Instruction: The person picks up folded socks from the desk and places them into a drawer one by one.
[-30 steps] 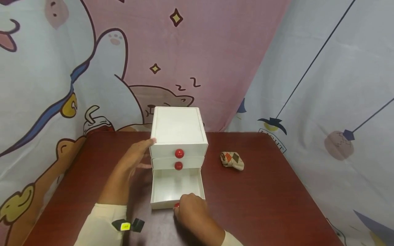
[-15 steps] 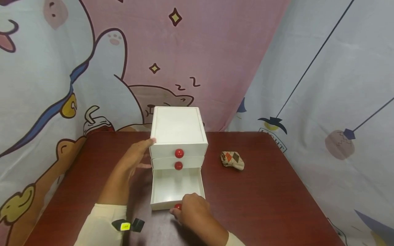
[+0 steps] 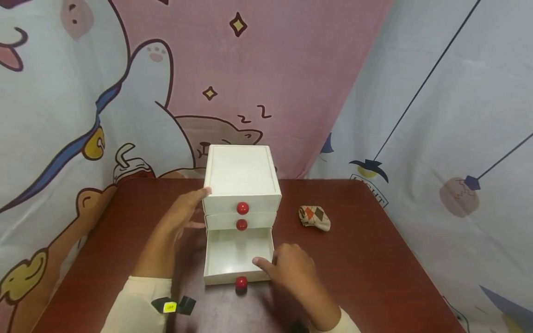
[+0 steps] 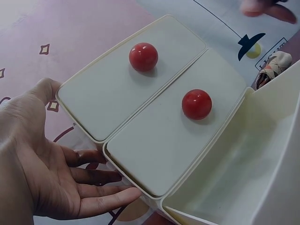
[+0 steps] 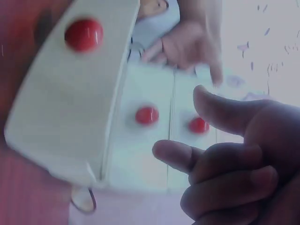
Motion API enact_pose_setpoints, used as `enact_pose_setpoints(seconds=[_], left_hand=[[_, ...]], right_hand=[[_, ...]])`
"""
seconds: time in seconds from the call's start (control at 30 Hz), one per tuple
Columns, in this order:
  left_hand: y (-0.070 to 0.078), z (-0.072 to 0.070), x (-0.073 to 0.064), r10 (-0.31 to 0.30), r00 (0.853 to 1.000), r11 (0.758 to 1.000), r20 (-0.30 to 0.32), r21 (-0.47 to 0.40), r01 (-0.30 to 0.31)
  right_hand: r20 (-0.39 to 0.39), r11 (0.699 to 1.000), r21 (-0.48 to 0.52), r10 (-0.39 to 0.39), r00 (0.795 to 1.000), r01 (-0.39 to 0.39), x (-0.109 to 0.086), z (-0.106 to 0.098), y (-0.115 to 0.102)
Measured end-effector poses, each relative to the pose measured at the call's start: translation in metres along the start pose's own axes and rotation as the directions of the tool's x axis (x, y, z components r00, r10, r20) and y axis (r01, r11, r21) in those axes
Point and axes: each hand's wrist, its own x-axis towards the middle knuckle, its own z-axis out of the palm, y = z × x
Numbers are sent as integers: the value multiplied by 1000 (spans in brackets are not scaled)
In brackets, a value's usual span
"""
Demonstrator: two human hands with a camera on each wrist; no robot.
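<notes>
A white drawer unit (image 3: 243, 169) with red round knobs stands on the table. Its bottom drawer (image 3: 237, 252) is pulled out, with nothing visible inside; the upper two are closed. My left hand (image 3: 183, 215) rests against the unit's left side, thumb at the top front corner. In the left wrist view, its fingers (image 4: 105, 192) reach fairly straight along that side. My right hand (image 3: 293, 268) is by the drawer's right front corner, off its knob (image 3: 241, 283). The right wrist view shows thumb and forefinger spread and the other fingers (image 5: 229, 187) loosely curled, holding nothing.
To the right of the unit, a folded beige argyle sock (image 3: 314, 218) lies on the dark red table (image 3: 358, 268). A printed cartoon cloth (image 3: 291, 69) hangs behind the table's back edge. A black strap with a yellow tag (image 3: 170, 306) is on the left sleeve.
My right hand has let go of the bottom drawer's knob and moved right and slightly away from me. The drawer stays pulled out; my left hand keeps its place.
</notes>
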Motion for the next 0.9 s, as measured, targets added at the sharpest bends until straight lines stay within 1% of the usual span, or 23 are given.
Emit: enact_pose_setpoints(seconds=[0.1, 0.2, 0.37, 0.43, 0.6, 0.67, 0.77, 0.9], left_hand=[[-1, 0, 1, 3, 1000, 1000, -2, 4, -3], [-1, 0, 2, 4, 1000, 1000, -1, 1, -4], [-1, 0, 2, 1, 1000, 1000, 1, 0, -1], [0, 0, 2, -4, 1000, 1000, 0, 3, 4], [0, 0, 1, -4, 1000, 1000, -3, 4, 4], [0, 0, 1, -2, 1000, 1000, -3, 1, 2], [-1, 1, 1, -7, 1000, 1000, -8, -6, 7], [0, 1, 1, -7, 1000, 1000, -9, -5, 7]], right_hand=[[-39, 998, 32, 47, 998, -46, 13, -8, 15], [-69, 993, 63, 106, 992, -102, 25, -12, 33], [-105, 983, 65, 178, 978, -172, 41, -19, 62], [-128, 982, 60, 187, 974, -180, 45, -22, 72], [-219, 984, 71, 177, 960, -165, 56, -29, 93], [-238, 982, 80, 185, 954, -170, 61, -31, 100], [-228, 976, 90, 213, 950, -197, 71, -33, 111], [-187, 963, 118, 263, 947, -244, 86, -34, 126]])
